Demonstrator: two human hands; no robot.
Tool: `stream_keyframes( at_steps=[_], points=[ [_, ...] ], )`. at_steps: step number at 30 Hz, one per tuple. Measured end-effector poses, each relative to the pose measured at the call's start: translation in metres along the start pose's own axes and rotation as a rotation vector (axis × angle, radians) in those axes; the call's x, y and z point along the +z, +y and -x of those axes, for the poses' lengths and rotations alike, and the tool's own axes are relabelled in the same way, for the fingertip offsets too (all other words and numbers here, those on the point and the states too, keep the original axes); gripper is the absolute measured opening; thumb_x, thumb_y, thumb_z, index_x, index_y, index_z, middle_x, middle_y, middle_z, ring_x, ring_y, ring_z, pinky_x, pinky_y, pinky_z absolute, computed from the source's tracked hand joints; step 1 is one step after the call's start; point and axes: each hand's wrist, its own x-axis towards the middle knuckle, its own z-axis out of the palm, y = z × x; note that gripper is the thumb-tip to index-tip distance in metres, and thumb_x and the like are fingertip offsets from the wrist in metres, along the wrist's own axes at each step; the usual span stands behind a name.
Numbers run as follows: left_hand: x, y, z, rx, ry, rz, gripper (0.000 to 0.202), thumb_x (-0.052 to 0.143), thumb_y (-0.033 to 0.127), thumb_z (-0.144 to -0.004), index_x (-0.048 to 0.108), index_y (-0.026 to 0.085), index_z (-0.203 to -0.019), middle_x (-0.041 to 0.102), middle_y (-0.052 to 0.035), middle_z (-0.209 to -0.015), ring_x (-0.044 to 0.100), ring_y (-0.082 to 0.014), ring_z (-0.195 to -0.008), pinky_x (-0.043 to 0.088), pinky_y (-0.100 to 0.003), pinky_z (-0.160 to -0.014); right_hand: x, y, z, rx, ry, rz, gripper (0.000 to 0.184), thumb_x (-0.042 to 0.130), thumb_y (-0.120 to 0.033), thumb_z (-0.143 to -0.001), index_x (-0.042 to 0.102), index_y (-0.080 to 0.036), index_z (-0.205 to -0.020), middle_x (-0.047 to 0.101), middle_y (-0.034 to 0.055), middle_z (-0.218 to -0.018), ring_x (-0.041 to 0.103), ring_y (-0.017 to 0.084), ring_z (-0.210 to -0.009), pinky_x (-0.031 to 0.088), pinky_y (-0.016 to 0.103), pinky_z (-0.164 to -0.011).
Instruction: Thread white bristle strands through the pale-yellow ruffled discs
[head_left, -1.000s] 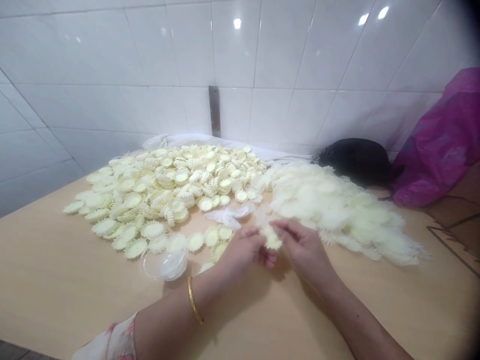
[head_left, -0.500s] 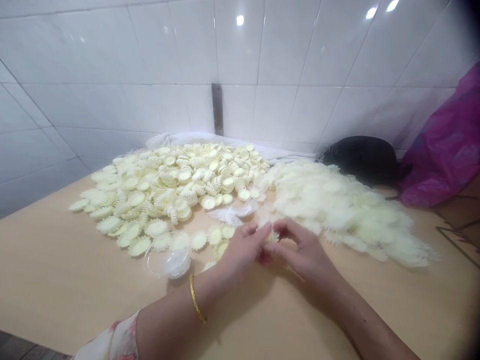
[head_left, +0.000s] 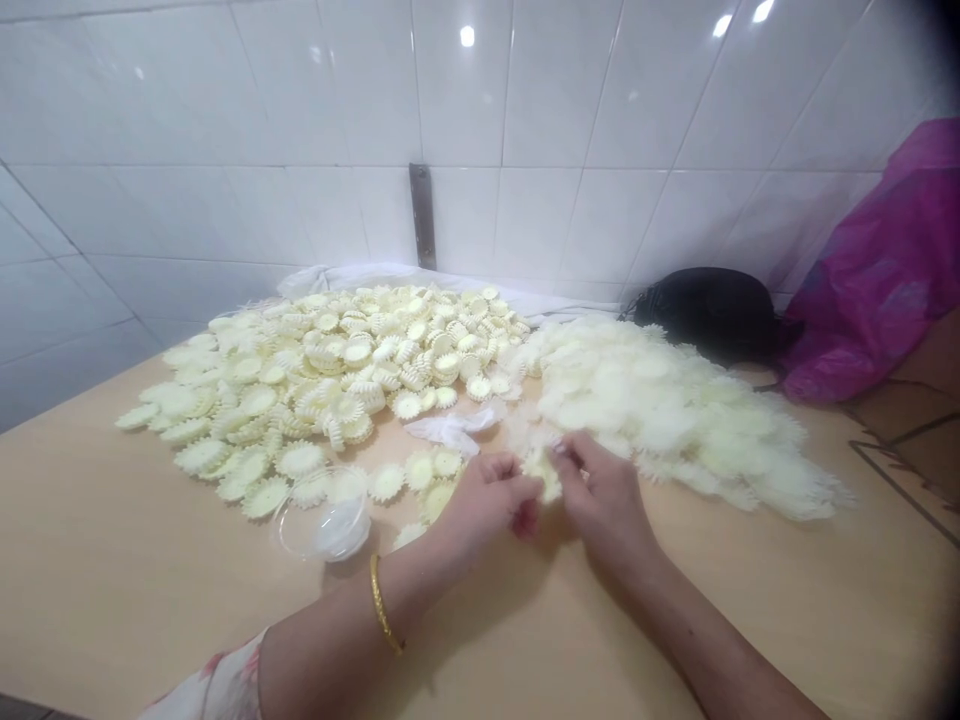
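Observation:
Between my hands, just above the table, is a pale yellow scalloped disc shaped like a flower. The fingers of my left hand pinch its left side. On the other side, the thumb and fingertips of my right hand close on its upper right edge. Parts of the disc are hidden by my fingers. Left of my left wrist stands a small clear plastic tub with something whitish in it. Several similar loose discs lie beyond my left hand.
A large heap of cup-like scalloped pieces covers the back left of the table. Thin, sheer pale pieces are piled at the right. Behind them sit a black bag and a magenta bag against the tiled wall.
My right hand has turned and drawn slightly apart from my left, so more of the disc shows. The whole view has shifted a little, with things appearing further left.

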Motion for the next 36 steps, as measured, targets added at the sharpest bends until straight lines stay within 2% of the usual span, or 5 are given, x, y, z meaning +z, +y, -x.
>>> stream_keyframes(
  at_steps=[14, 21, 29, 33, 36],
  points=[
    [0.006, 0.003, -0.001, 0.032, 0.116, 0.144, 0.019, 0.050, 0.017, -0.061, 0.038, 0.018, -0.046, 0.040, 0.0049, -0.036, 0.045, -0.0108, -0.037, 0.035, -0.024, -0.042, -0.002, 0.000, -0.012, 0.167, -0.022, -0.155, 0.024, 0.047, -0.027, -0.078, 0.041, -0.020, -0.056, 0.046, -0.0041, -0.049, 0.044, 0.011, -0.049, 0.035, 0.023, -0.050],
    [0.007, 0.007, 0.010, 0.035, 0.121, 0.094, 0.019, 0.050, 0.017, -0.062, 0.038, 0.018, -0.047, 0.040, 0.0053, -0.036, 0.049, -0.0120, -0.040, 0.038, -0.024, -0.047, -0.025, 0.021, -0.028, 0.394, 0.212, -0.125, 0.021, 0.049, -0.032, -0.077, 0.045, -0.020, -0.060, 0.051, -0.0019, -0.054, 0.046, 0.011, -0.044, 0.035, 0.024, -0.043],
    [0.007, 0.007, 0.006, 0.035, 0.070, 0.006, 0.024, 0.054, 0.026, -0.068, 0.038, 0.018, -0.051, 0.047, 0.0029, -0.040, 0.050, -0.0119, -0.044, 0.038, -0.024, -0.048, -0.059, 0.044, -0.064, 0.030, 0.530, 0.134, 0.010, 0.052, -0.028, -0.074, 0.056, -0.018, -0.074, 0.056, 0.0039, -0.072, 0.053, 0.019, -0.068, 0.043, 0.033, -0.065],
    [0.003, 0.008, 0.005, 0.020, 0.074, 0.085, 0.028, 0.055, 0.033, -0.071, 0.038, 0.018, -0.055, 0.047, 0.0029, -0.042, 0.050, -0.0114, -0.045, 0.039, -0.024, -0.049, -0.059, 0.056, -0.077, -0.056, 0.353, 0.515, 0.031, 0.049, -0.020, -0.073, 0.059, -0.017, -0.101, 0.052, 0.0147, -0.104, 0.049, 0.031, -0.097, 0.039, 0.046, -0.077],
    [-0.001, 0.007, 0.002, 0.055, 0.088, 0.141, 0.030, 0.058, 0.036, -0.071, 0.038, 0.018, -0.056, 0.043, 0.0048, -0.041, 0.050, -0.0108, -0.044, 0.039, -0.023, -0.048, -0.047, 0.040, -0.061, -0.111, 0.251, 0.421, 0.031, 0.046, -0.022, -0.078, 0.057, -0.014, -0.107, 0.054, 0.0151, -0.105, 0.049, 0.030, -0.101, 0.039, 0.047, -0.082]
  ],
)
